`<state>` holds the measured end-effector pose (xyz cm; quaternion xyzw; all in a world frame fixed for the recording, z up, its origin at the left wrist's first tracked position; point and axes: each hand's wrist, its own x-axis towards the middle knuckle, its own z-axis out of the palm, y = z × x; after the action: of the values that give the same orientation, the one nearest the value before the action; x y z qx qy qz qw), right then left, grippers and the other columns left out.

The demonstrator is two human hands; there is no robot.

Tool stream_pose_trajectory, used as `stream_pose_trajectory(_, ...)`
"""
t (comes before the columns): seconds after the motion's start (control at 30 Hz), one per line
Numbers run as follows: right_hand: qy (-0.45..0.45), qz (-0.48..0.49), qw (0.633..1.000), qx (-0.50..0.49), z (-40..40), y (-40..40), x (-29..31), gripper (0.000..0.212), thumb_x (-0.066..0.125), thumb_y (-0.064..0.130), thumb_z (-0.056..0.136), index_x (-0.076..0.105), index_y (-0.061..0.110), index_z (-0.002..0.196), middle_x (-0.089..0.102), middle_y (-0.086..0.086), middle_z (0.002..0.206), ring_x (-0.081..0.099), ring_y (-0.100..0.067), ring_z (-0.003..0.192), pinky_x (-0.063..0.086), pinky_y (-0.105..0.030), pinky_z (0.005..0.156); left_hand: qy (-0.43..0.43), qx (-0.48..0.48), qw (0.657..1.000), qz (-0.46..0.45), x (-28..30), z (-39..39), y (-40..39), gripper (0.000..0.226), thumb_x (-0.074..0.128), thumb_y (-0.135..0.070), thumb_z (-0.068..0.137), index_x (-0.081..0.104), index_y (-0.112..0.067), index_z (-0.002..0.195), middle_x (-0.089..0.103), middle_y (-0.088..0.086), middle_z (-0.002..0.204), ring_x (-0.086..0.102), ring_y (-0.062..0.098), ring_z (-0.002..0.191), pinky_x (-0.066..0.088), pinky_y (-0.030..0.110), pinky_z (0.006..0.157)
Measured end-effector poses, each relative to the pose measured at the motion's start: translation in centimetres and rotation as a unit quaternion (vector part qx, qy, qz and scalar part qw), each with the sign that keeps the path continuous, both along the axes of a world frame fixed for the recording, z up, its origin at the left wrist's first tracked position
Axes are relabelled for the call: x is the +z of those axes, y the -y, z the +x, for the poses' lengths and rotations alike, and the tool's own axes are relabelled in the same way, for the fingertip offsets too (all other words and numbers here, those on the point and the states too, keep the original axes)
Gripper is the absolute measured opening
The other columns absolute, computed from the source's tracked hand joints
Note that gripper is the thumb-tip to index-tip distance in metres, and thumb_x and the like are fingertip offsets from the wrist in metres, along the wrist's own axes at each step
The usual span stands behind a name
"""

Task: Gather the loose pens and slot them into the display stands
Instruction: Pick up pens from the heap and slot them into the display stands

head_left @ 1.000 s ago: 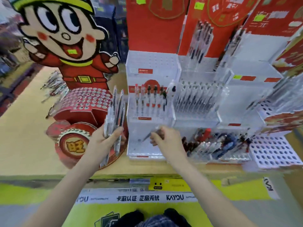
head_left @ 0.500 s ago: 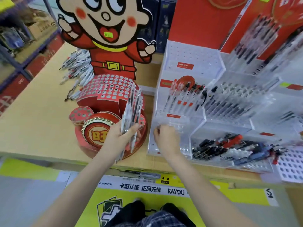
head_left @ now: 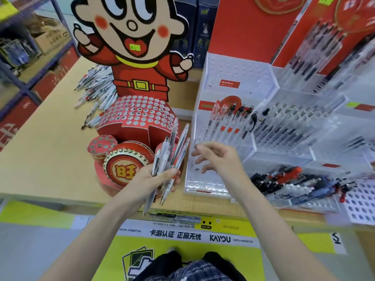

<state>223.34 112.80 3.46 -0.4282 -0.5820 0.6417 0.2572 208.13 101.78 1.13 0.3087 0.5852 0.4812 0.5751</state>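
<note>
My left hand (head_left: 157, 179) grips a bundle of several clear pens (head_left: 172, 151), fanned upward in front of the red drum-shaped stand (head_left: 138, 116) with its many round holes. My right hand (head_left: 218, 157) hovers with relaxed fingers and holds nothing, just right of the bundle and over the low front tier of the clear acrylic stand (head_left: 205, 185). That stand's middle tier carries a row of upright pens (head_left: 229, 120). A heap of loose pens (head_left: 95, 92) lies on the table behind the red stand, at the left.
A cartoon figure cut-out (head_left: 134, 39) rises behind the red stand. More clear stands with black pens (head_left: 294, 126) fill the right. A tray of mixed black, red and blue pens (head_left: 294, 181) lies at the front right, beside a white perforated rack (head_left: 363, 203). The wooden table edge (head_left: 60, 199) runs along the front.
The view has swung left and down. My right hand has lifted off the clear stand's front tier and moved toward the pen bundle; the pen it held a second ago is gone from it.
</note>
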Motion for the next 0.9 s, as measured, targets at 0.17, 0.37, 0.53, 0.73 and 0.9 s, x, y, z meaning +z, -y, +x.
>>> stream_pose_trajectory(0.17,0.010,-0.003,1.000,0.000,0.7,0.7,1.7,0.009,0.070,0.007,0.081,0.065,0.014,0.077,0.060,0.002,0.059,0.049,-0.011,0.053,0.042,-0.020,0.051,-0.014,-0.067,0.997,0.022,0.7,1.4,-0.8,0.018,0.059,-0.032,0.080,0.065,-0.015,0.079,0.067,0.004,0.074,0.057,0.013,0.062,0.038,0.022,0.053)
stream_pose_trajectory(0.37,-0.132,-0.072,0.974,-0.169,6.2,-1.1,2.9,0.007,0.057,-0.002,0.087,0.059,0.005,0.085,0.061,-0.004,0.067,0.061,-0.012,0.060,0.051,-0.017,0.057,0.038,0.006,0.999,0.037,1.6,2.4,-1.7,0.020,0.060,-0.021,0.081,0.065,-0.006,0.092,0.070,0.008,0.073,0.050,0.007,0.047,0.032,0.015,0.039)
stream_pose_trajectory(0.53,-0.163,-0.076,0.968,-0.175,10.0,-0.5,3.0,0.014,0.052,-0.008,0.087,0.062,0.001,0.091,0.065,-0.007,0.073,0.066,-0.014,0.067,0.055,-0.019,0.066,0.018,0.031,0.999,0.036,2.4,3.8,-3.0,0.008,0.059,-0.012,0.089,0.065,-0.007,0.089,0.068,0.003,0.070,0.047,0.007,0.047,0.032,0.016,0.040)
stream_pose_trajectory(0.73,-0.209,-0.073,0.953,-0.208,12.1,-0.3,2.9,0.016,0.050,-0.008,0.088,0.062,0.003,0.089,0.064,-0.007,0.073,0.066,-0.014,0.065,0.054,-0.019,0.061,-0.047,-0.001,0.999,0.022,2.5,6.0,-4.5,0.014,0.066,-0.023,0.083,0.067,-0.011,0.077,0.056,0.002,0.055,0.041,0.011,0.047,0.030,0.017,0.042)
stream_pose_trajectory(0.9,-0.218,-0.080,0.950,-0.209,13.2,-0.1,2.4,0.015,0.050,-0.010,0.087,0.060,0.001,0.090,0.064,-0.012,0.075,0.067,-0.015,0.065,0.055,-0.021,0.062,-0.016,-0.008,0.999,0.048,3.1,6.9,-5.4,0.014,0.061,-0.017,0.087,0.063,-0.004,0.084,0.054,-0.005,0.049,0.041,0.007,0.043,0.030,0.015,0.040)
